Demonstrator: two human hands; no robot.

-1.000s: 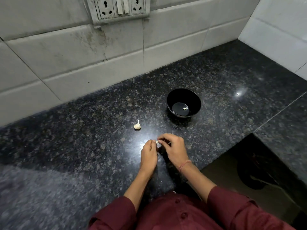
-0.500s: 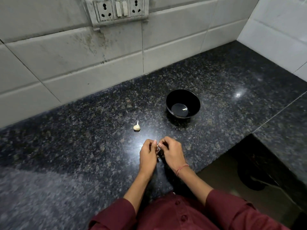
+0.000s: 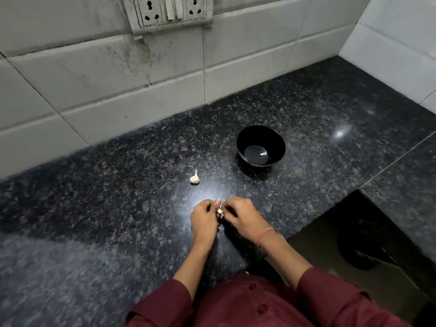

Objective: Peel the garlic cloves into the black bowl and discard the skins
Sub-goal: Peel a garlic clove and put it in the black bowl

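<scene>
My left hand (image 3: 204,220) and my right hand (image 3: 244,219) meet just above the dark granite counter (image 3: 118,208), fingertips pinched together on a small pale garlic clove (image 3: 220,211). Most of the clove is hidden by my fingers. A black bowl (image 3: 276,142) stands behind my hands to the right, with one peeled clove (image 3: 262,154) lying in its bottom. A small garlic piece with a pointed stalk (image 3: 194,178) lies on the counter to the left of the bowl, apart from my hands.
A white tiled wall (image 3: 118,90) with a socket panel (image 3: 168,10) runs along the back, and a second tiled wall closes the right corner. The counter's front edge drops away at the lower right to a dim floor (image 3: 354,244).
My two hands have drawn closer together around the clove and shifted slightly; the fingers work at it. The bowl and the loose garlic piece have not moved.
</scene>
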